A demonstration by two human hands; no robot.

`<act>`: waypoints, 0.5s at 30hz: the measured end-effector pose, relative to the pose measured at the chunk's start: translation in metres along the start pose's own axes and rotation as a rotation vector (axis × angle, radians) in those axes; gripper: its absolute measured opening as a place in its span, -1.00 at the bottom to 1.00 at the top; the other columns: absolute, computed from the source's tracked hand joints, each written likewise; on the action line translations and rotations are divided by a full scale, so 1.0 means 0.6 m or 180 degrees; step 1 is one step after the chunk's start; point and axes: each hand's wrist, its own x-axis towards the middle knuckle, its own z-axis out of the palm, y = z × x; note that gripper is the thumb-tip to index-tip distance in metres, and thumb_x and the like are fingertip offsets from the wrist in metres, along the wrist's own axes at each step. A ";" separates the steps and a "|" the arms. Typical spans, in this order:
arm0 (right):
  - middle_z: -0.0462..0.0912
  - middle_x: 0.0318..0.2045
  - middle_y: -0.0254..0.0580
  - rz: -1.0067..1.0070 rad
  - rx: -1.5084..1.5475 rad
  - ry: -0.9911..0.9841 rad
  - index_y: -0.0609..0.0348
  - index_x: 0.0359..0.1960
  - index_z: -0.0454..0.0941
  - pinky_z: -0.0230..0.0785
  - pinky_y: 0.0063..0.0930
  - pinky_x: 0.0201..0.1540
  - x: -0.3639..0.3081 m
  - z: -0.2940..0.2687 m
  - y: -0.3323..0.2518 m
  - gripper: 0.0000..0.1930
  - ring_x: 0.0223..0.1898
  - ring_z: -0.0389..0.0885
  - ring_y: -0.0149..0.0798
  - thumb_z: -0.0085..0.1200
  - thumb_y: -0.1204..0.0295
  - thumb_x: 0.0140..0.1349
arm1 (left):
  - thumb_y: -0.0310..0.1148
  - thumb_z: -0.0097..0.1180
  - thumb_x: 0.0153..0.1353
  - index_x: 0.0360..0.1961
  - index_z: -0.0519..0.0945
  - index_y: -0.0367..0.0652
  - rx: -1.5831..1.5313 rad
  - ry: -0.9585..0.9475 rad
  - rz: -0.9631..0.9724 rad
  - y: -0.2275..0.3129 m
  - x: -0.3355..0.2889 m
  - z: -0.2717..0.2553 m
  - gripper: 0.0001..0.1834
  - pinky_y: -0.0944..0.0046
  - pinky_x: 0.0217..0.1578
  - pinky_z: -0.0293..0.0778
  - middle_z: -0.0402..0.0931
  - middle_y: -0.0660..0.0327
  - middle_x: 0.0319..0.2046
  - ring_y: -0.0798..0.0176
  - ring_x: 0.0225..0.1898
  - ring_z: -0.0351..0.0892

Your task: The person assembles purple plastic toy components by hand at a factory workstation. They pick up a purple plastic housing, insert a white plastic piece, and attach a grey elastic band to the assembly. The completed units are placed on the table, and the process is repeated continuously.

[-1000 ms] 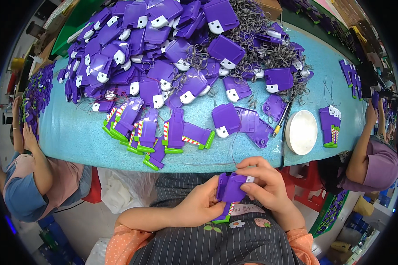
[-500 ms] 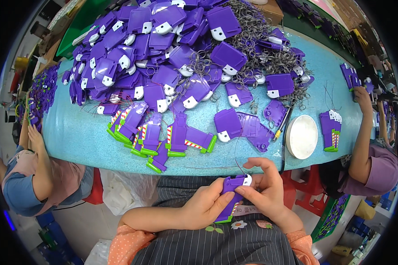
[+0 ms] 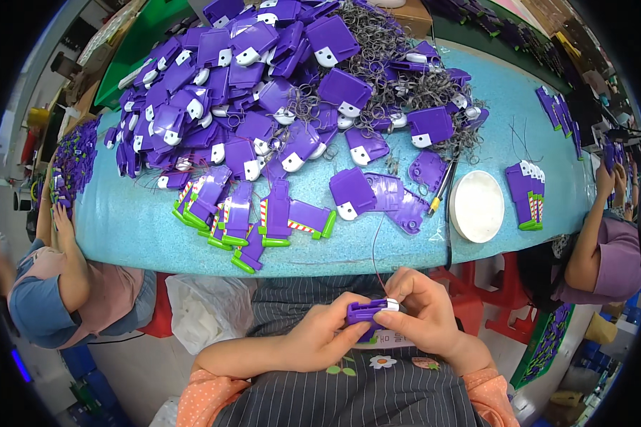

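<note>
Between my hands, above my lap, is a purple plastic toy wing (image 3: pixel 363 313) with a white end piece and a bit of green showing below. My left hand (image 3: pixel 319 336) pinches its left side, the thumb along the near face. With thumb and fingers, my right hand (image 3: pixel 429 314) holds the white end. A thin dark wire (image 3: pixel 374 260) rises from that end toward the table edge. Just beyond lie a purple panel with a white corner (image 3: pixel 352 193) and an open purple shell half (image 3: pixel 409 213). Fingers partly hide the held wing.
On the blue table (image 3: pixel 278 262) lie a large heap of purple panels (image 3: pixel 228 92), tangled grey wires (image 3: pixel 370 57), several green-tipped wings (image 3: pixel 238 213), a white round dish (image 3: pixel 477 206) and a yellow-tipped tool (image 3: pixel 438 196). Other people (image 3: pixel 78 292) sit at both sides.
The held wing has tipped so its edge faces up, and my right fingers have closed in at its white end by the wire. The view has shifted slightly.
</note>
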 end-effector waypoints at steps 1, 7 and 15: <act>0.40 -0.42 -0.35 -0.0176 -0.0449 -0.0167 0.20 -0.41 0.39 0.23 -0.57 -0.40 0.003 -0.009 -0.007 -0.79 -0.43 0.37 -0.50 0.23 0.55 0.01 | -0.44 0.00 0.22 -0.08 0.36 -0.33 -0.0080 -0.0059 -0.0082 0.006 0.003 -0.002 -0.72 0.35 -0.41 0.43 0.53 0.08 -0.41 0.27 -0.42 0.57; 0.43 -0.49 -0.35 -0.0249 -0.0494 0.0072 0.26 -0.30 0.47 0.16 -0.65 -0.51 -0.015 -0.015 -0.016 -0.68 -0.54 0.32 -0.56 0.31 0.51 -0.09 | -0.46 0.08 0.13 -0.19 0.46 -0.30 0.0579 0.0302 0.0481 0.023 0.004 0.009 -0.78 0.29 -0.35 0.42 0.51 0.06 -0.38 0.18 -0.36 0.55; 0.55 -0.55 -0.28 0.0319 -0.0929 -0.0082 0.32 -0.30 0.54 0.23 -0.66 -0.57 -0.078 -0.010 -0.007 -0.81 -0.60 0.41 -0.59 0.19 0.50 0.06 | -0.47 -0.06 0.27 -0.09 0.37 -0.35 -0.1270 0.1109 0.0797 -0.002 -0.017 0.026 -0.78 0.38 -0.14 0.42 0.50 0.20 -0.26 0.44 -0.22 0.48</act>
